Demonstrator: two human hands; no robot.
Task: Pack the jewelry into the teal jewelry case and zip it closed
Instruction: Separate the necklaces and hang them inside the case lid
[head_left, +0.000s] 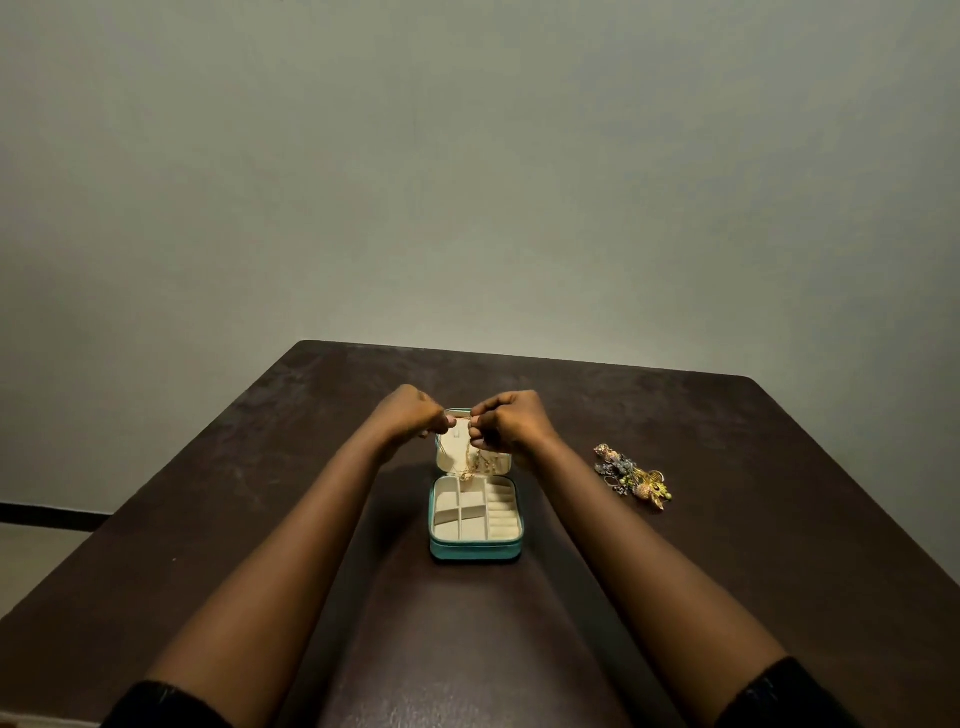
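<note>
The teal jewelry case (475, 551) lies open on the dark table, its cream lid (449, 452) standing upright at the back. Cream compartments in the base hold nothing that I can see. A thin gold necklace (466, 462) hangs down in front of the lid's lining. My left hand (415, 415) and my right hand (506, 421) are at the lid's top edge, fingers curled, each pinching the chain's upper end. A heap of loose jewelry (631, 475), gold and grey pieces, lies on the table to the right of the case.
The dark brown table (753, 545) runs back to a plain grey wall. Its left edge slants from the far left corner toward me, with floor beyond it. My forearms stretch along both sides of the case.
</note>
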